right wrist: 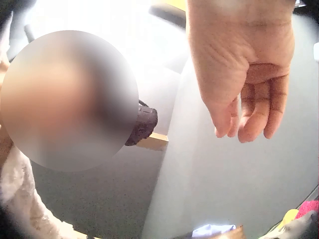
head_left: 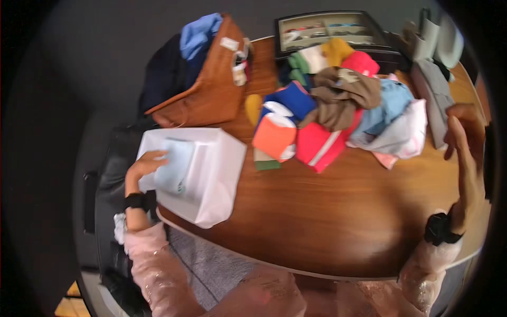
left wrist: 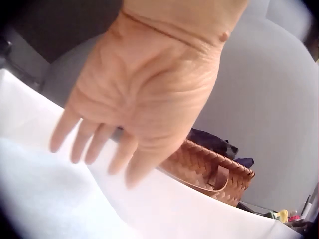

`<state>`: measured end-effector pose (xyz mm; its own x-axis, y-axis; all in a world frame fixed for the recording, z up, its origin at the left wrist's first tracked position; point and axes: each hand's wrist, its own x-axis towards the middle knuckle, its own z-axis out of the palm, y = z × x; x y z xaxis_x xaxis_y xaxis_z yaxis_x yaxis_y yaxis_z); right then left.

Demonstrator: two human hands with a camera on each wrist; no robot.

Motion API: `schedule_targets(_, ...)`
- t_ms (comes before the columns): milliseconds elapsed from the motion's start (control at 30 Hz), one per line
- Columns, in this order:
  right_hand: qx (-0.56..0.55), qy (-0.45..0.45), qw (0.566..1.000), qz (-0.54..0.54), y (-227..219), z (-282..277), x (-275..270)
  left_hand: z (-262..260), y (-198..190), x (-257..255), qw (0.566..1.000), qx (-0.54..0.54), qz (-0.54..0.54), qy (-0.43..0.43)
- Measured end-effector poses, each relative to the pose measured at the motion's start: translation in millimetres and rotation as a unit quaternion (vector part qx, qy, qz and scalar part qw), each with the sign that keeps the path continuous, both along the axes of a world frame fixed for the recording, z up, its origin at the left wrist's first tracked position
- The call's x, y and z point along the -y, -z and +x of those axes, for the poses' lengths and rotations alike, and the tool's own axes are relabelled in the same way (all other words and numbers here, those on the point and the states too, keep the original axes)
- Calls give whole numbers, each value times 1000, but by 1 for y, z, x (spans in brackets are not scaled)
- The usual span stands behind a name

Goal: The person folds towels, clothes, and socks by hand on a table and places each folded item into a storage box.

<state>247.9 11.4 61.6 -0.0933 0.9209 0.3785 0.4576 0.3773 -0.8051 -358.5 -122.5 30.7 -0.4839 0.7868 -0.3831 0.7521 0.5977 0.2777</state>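
My left hand [head_left: 143,168] is over the left side of a white box [head_left: 224,174], its fingers reaching past the rim. Inside the box lies a light blue folded cloth [head_left: 178,158] with a small dark mark near its lower edge. In the left wrist view the palm of the left hand [left wrist: 139,94] shows, fingers extended and nothing held. At the far right my right hand [head_left: 467,140] is raised above the table's edge. Loosely bent fingers of the right hand [right wrist: 244,79] hold nothing in the right wrist view.
A heap of clothes lies across the back of the wooden table [head_left: 317,222], with a brown garment [head_left: 343,98] on top. Behind it stands a divided case [head_left: 330,31]. A woven brown basket [head_left: 222,79] holding dark and blue cloth is behind the box. A grey case [head_left: 433,100] lies at right.
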Motion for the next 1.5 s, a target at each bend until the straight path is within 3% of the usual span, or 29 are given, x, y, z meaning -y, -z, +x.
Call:
schedule_targets(33,-18,4,1000,19,-2,-6,2,9,0,-6,998,-18,-62,13)
schedule_targets(100,-32,-3,999,-2,-4,3,1,7,1,-10,993,-7,29,115)
schedule_targets(233,-16,5,999,29,-5,10,-6,153,-56,-52,969,-32,108,222)
schedule_targets(300,-31,-2,998,51,-4,13,-10,214,-71,-63,922,-117,161,332)
schedule_targets(367,-38,-5,997,62,-3,16,-13,265,-77,-78,889,-114,217,388)
schedule_targets(500,-36,-3,997,69,-5,18,-13,318,-58,-120,876,-26,224,426)
schedule_targets(700,-16,27,994,102,-11,20,-8,389,30,-146,837,114,310,437)
schedule_targets(767,-15,19,994,105,-11,22,-7,415,59,-145,790,65,423,438)
schedule_targets(800,-23,5,992,125,-8,24,-9,418,69,-148,787,67,423,443)
schedule_targets(867,-12,8,993,121,-6,24,-12,423,82,-153,770,-73,432,465)
schedule_targets(900,-1,5,993,120,-5,26,-14,424,81,-152,767,-71,431,470)
schedule_targets(967,23,11,992,123,-4,30,-18,419,73,-149,856,107,338,377)
schedule_targets(1000,50,1,989,141,-3,30,-20,413,67,-148,844,236,331,349)
schedule_targets(1033,75,-9,985,157,-1,30,-21,408,58,-145,844,235,328,354)
schedule_targets(1100,66,-8,987,145,2,29,-21,398,39,-139,788,409,383,256)
schedule_targets(1133,77,-17,987,139,3,27,-20,391,33,-134,788,406,381,261)
schedule_targets(1233,71,-34,992,96,2,22,-20,382,15,-125,714,474,478,193)
schedule_targets(1367,103,-79,986,101,6,16,-20,383,-3,-107,685,425,568,165)
schedule_targets(1433,102,-104,984,106,8,13,-20,380,-8,-92,626,425,638,145)
schedule_targets(1467,102,-115,983,97,8,12,-20,374,-1,-87,650,344,673,75)
schedule_targets(1500,102,-126,983,89,9,11,-19,368,3,-81,650,343,674,72)
